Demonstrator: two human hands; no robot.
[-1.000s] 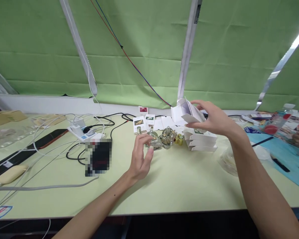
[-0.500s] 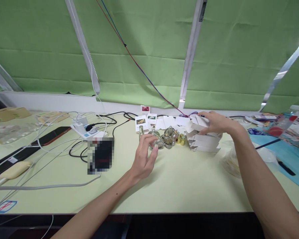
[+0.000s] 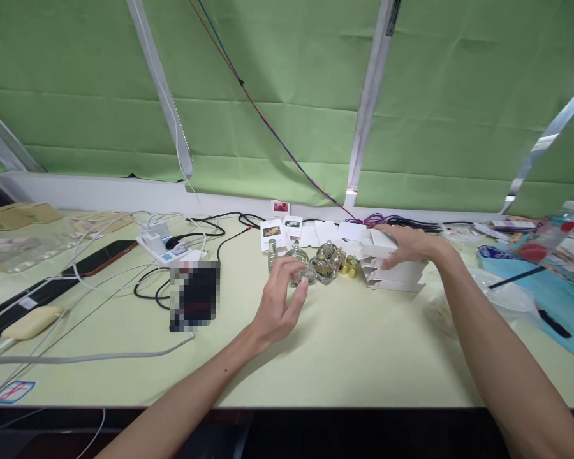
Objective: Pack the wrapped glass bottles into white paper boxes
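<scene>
Atop the stacked white boxes (image 3: 397, 277), my right hand (image 3: 409, 243) clasps the uppermost; a sideways push could topple them. My left hand (image 3: 278, 301), loosely curled around nothing, could tip the glass bottles (image 3: 325, 266) if it swings forward.

From where I stood, a long, pale yellow-green table (image 3: 354, 363) filled the foreground. Behind the table hung green sheeting (image 3: 277, 38), lightly creased and seamed crosswise, with pale slanting bars (image 3: 369, 95) dividing it. A low white ledge (image 3: 90, 191) ran along the table's back edge. Above the table's right end, light gleamed on a slanting strip (image 3: 548, 141). Red and blue wires (image 3: 242, 83) sloped down toward the table's back. Below the table's front edge lay deep shadow.
</scene>
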